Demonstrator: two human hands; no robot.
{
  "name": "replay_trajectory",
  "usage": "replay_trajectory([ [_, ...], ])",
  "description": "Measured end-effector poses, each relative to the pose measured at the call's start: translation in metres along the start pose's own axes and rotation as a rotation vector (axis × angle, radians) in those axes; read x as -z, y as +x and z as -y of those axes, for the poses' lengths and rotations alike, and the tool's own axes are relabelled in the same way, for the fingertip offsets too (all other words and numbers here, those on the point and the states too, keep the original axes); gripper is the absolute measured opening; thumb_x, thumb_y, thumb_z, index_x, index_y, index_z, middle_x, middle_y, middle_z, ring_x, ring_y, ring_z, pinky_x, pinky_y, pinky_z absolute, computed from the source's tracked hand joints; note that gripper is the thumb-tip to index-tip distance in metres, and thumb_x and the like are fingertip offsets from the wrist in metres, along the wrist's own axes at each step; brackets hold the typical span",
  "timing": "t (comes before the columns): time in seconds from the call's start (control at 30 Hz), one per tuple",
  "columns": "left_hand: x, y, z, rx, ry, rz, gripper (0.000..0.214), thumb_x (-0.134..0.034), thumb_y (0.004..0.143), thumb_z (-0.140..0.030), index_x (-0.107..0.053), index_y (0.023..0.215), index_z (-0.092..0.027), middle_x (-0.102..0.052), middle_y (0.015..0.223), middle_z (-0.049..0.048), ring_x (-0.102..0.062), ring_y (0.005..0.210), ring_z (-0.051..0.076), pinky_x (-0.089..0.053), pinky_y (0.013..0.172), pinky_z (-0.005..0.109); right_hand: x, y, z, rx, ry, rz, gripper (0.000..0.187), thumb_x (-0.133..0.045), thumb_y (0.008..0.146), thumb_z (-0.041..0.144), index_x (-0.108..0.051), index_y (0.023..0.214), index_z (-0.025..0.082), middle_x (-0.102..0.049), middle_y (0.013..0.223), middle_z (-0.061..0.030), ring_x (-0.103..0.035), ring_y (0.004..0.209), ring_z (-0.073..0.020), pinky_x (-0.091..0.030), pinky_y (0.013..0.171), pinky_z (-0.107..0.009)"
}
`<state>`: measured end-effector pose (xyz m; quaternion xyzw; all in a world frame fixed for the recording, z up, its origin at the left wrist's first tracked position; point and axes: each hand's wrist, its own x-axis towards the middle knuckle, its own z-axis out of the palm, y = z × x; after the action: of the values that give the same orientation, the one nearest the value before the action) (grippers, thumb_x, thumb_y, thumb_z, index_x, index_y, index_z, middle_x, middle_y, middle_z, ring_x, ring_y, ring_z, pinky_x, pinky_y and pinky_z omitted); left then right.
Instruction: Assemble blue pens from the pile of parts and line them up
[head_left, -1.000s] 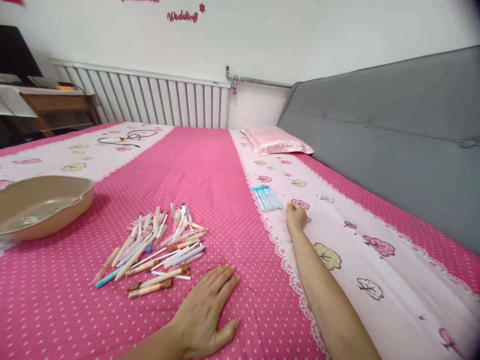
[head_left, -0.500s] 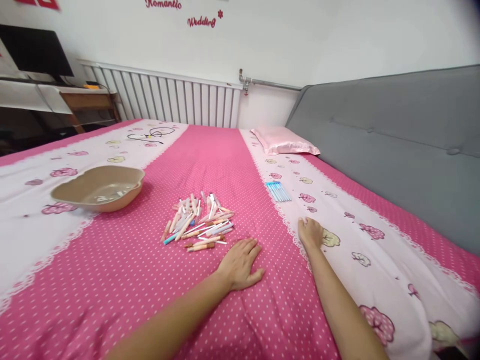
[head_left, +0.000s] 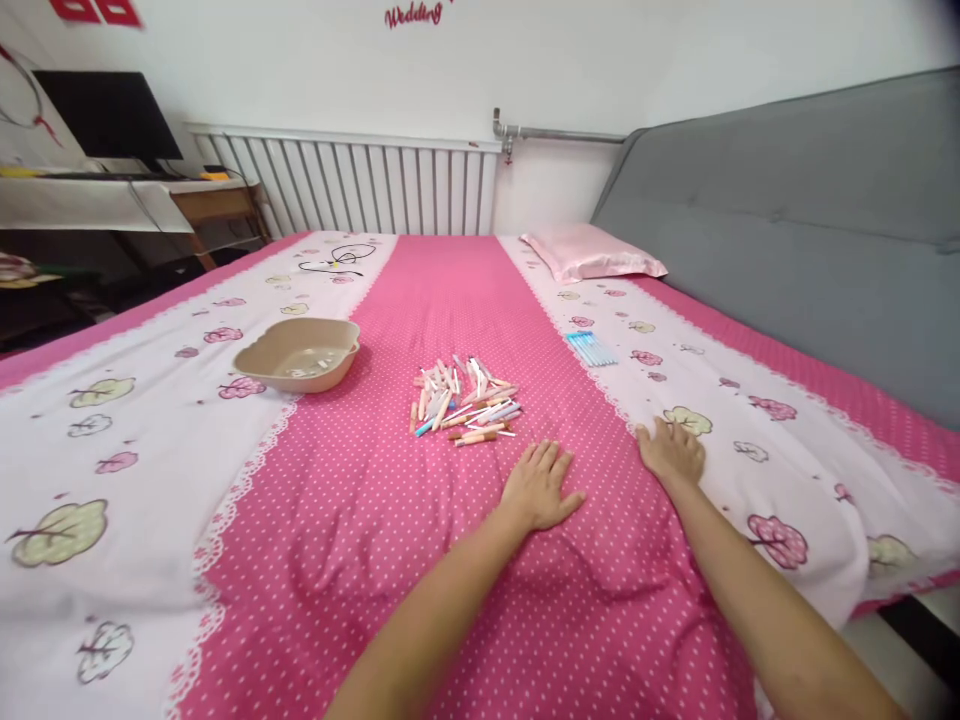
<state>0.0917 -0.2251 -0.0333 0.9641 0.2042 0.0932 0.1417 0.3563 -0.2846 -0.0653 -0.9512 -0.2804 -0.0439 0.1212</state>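
My left hand (head_left: 538, 487) lies flat and open on the pink dotted bedsheet (head_left: 390, 520), just in front of a loose pile of pens (head_left: 463, 399). My right hand (head_left: 671, 451) rests palm down with fingers spread on the white flowered strip, holding nothing. A small row of blue pens (head_left: 591, 348) lies farther off, beyond my right hand. A beige bowl (head_left: 298, 354) sits to the left of the pile.
A pink pillow (head_left: 592, 252) lies at the far end by the grey padded headboard (head_left: 795, 220). A black cable (head_left: 337, 258) is on the far left strip. A white radiator (head_left: 360, 185) lines the wall; a desk (head_left: 127, 195) stands at left. The bed's edge drops off at bottom right.
The view has pulled back from the bed. My right hand drew away from the blue pens toward me and flattened; my left hand also slid back from the pen pile.
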Motion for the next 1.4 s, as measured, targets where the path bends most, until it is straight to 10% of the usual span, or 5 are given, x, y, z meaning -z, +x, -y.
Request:
replay_trajectory([
  [0.6,0.007,-0.058,-0.017,-0.088,0.039,0.065,0.087,-0.031,0.078,-0.069,-0.022,0.141,-0.011,-0.016,0.149,0.0155,-0.008,0.138,0.027,-0.006,0.112,0.043,0.015,-0.035,0.004,-0.069,-0.019,0.031,0.060,-0.023,0.086,0.049,-0.037,0.135,0.016,-0.036,0.138,-0.0157,-0.032,0.125,-0.0328,-0.021,0.101,-0.045],
  [0.83,0.023,-0.058,-0.001,-0.106,-0.259,0.021,0.078,-0.039,0.077,-0.067,-0.032,0.137,-0.017,-0.028,0.146,0.0115,-0.024,0.134,0.024,-0.022,0.110,0.040,0.018,-0.035,0.006,-0.073,-0.012,0.027,0.059,-0.024,0.086,0.050,-0.040,0.132,0.017,-0.039,0.134,-0.0155,-0.034,0.123,-0.0326,-0.023,0.099,-0.045],
  [1.13,0.062,-0.074,0.058,0.149,-0.210,-0.390,0.064,-0.041,0.085,-0.051,-0.026,0.138,-0.017,-0.025,0.147,0.0109,-0.022,0.135,0.024,-0.021,0.110,0.044,0.021,-0.011,0.033,-0.230,0.118,0.104,0.062,-0.043,0.078,0.046,-0.046,0.126,0.007,-0.040,0.130,-0.0245,-0.034,0.121,-0.0408,-0.026,0.096,-0.054],
  [1.4,0.102,-0.030,0.149,0.777,-0.676,-0.838,0.059,-0.052,0.079,-0.047,-0.040,0.126,-0.013,-0.035,0.139,0.0170,-0.025,0.132,0.031,-0.017,0.108,0.047,-0.001,0.001,0.161,0.053,0.514,0.191,0.066,-0.041,0.082,0.048,-0.032,0.136,0.012,-0.038,0.139,-0.0156,-0.036,0.126,-0.0279,-0.029,0.103,-0.039],
])
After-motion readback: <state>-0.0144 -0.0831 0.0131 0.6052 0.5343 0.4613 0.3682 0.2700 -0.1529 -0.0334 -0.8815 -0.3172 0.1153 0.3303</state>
